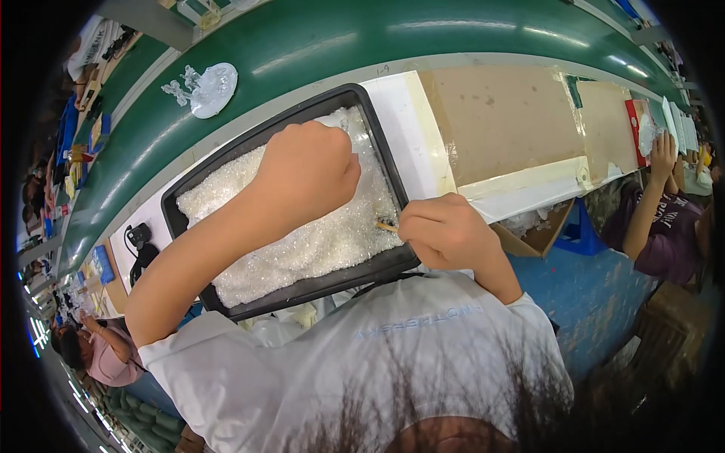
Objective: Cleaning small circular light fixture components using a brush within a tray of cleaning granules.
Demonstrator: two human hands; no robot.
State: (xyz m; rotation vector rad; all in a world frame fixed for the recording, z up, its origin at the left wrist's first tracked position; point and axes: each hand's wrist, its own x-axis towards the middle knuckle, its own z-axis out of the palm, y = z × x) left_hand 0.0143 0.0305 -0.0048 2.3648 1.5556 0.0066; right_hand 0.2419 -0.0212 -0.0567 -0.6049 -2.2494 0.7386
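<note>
In front of me lies a black tray [340, 278] holding a heap of white, sparkling granules [276, 260]. Over its far right part is my left hand [313, 167], closed in a fist; whatever it may hold is hidden beneath the fingers. At the tray's right rim my right hand [447, 230] pinches a thin, light-brown stick [386, 226]. The stick's tip points left, just over the granules, and the rest of it is covered by my fingers.
Beyond the tray runs a green conveyor belt [317, 53] carrying a clear plastic piece with a round base [214, 90]. Brown cardboard [513, 124] covers the bench to the right. A cardboard box [538, 238] sits below it. Other people work at both sides.
</note>
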